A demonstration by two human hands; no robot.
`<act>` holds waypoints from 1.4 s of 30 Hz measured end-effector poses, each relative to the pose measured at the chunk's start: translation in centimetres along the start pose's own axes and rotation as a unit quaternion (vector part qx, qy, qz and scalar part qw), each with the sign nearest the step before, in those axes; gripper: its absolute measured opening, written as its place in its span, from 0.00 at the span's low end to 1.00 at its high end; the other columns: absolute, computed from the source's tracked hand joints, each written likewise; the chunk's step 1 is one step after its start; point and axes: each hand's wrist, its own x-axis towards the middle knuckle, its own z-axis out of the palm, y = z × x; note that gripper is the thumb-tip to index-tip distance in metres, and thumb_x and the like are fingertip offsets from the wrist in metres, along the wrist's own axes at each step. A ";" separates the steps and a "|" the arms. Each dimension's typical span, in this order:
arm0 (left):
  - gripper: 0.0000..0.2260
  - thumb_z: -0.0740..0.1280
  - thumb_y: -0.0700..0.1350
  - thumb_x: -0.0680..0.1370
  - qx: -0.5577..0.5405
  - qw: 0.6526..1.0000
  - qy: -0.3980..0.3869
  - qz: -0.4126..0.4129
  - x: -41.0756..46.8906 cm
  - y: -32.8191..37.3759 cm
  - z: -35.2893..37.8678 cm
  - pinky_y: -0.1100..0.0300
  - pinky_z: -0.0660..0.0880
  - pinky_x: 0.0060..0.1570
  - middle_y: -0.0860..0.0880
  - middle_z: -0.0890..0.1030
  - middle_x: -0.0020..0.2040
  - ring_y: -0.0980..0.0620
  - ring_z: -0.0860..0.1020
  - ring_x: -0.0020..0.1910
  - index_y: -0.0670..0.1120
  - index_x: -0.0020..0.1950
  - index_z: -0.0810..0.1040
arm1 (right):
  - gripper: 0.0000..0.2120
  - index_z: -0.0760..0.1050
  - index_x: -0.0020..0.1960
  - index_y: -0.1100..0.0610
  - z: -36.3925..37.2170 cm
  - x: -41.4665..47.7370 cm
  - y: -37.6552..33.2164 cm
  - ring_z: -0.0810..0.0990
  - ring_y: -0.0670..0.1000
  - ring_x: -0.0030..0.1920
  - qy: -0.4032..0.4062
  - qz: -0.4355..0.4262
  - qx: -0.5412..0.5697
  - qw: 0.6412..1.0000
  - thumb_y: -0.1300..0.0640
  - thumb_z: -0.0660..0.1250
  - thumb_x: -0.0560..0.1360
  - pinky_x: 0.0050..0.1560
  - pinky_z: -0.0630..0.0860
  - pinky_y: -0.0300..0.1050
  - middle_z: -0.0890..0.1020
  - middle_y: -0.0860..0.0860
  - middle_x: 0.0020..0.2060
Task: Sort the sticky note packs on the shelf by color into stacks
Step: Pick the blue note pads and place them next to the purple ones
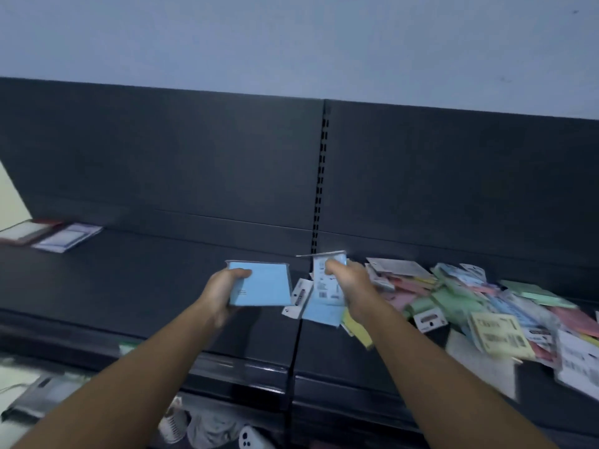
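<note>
My left hand grips a light blue sticky note pack by its left edge, just above the dark shelf. My right hand grips a second blue pack whose white barcode label faces me. It hangs at the left edge of a jumbled pile of packs in pink, green, yellow and blue that covers the right part of the shelf. The two held packs are side by side, a small gap apart.
A dark back panel with a slotted upright rises behind the shelf. Two flat packaged items lie at the far left of the shelf. Goods on a lower level show below the shelf's front edge.
</note>
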 end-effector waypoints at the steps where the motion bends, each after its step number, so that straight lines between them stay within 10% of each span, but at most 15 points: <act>1: 0.04 0.63 0.39 0.76 0.004 1.000 0.007 0.005 -0.2 0.4 -1.3 0.59 0.76 0.30 0.44 0.80 0.41 0.47 0.78 0.37 0.42 0.50 0.74 | 0.03 0.73 0.42 0.60 2.2 -0.1 0.2 0.78 0.55 0.34 -0.040 0.039 0.023 0.998 0.61 0.61 0.72 0.35 0.76 0.41 0.79 0.58 0.36; 10: 0.01 0.64 0.38 0.76 0.002 0.994 0.107 0.033 -0.9 4.2 -19.6 0.55 0.73 0.37 0.44 0.80 0.40 0.46 0.77 0.36 0.43 0.46 0.74 | 0.29 0.80 0.44 0.51 23.1 -1.3 -0.6 0.72 0.49 0.33 -0.218 0.140 0.044 0.965 0.28 0.67 0.59 0.35 0.70 0.41 0.74 0.52 0.38; 16: 0.02 0.65 0.40 0.77 -0.019 0.985 0.149 0.081 0.0 5.3 -30.5 0.59 0.75 0.32 0.46 0.81 0.42 0.49 0.79 0.37 0.45 0.48 0.76 | 0.02 0.76 0.47 0.61 34.7 -1.5 -0.2 0.81 0.54 0.39 -0.244 0.177 0.138 0.943 0.62 0.66 0.75 0.37 0.79 0.47 0.81 0.56 0.41; 19: 0.04 0.64 0.41 0.78 -0.036 0.986 0.147 0.069 1.4 5.6 -34.2 0.58 0.76 0.34 0.46 0.82 0.44 0.49 0.79 0.40 0.45 0.51 0.75 | 0.09 0.71 0.48 0.61 38.0 -0.6 0.4 0.79 0.55 0.42 -0.202 0.150 0.148 0.956 0.73 0.58 0.75 0.39 0.75 0.48 0.78 0.58 0.45; 42: 0.13 0.55 0.31 0.73 0.067 0.996 0.036 -0.047 24.5 11.5 -36.5 0.61 0.76 0.32 0.47 0.80 0.42 0.49 0.79 0.37 0.46 0.49 0.71 | 0.09 0.76 0.47 0.58 48.2 19.5 -0.9 0.81 0.51 0.42 -0.207 0.138 0.012 0.969 0.69 0.60 0.76 0.37 0.77 0.44 0.82 0.54 0.42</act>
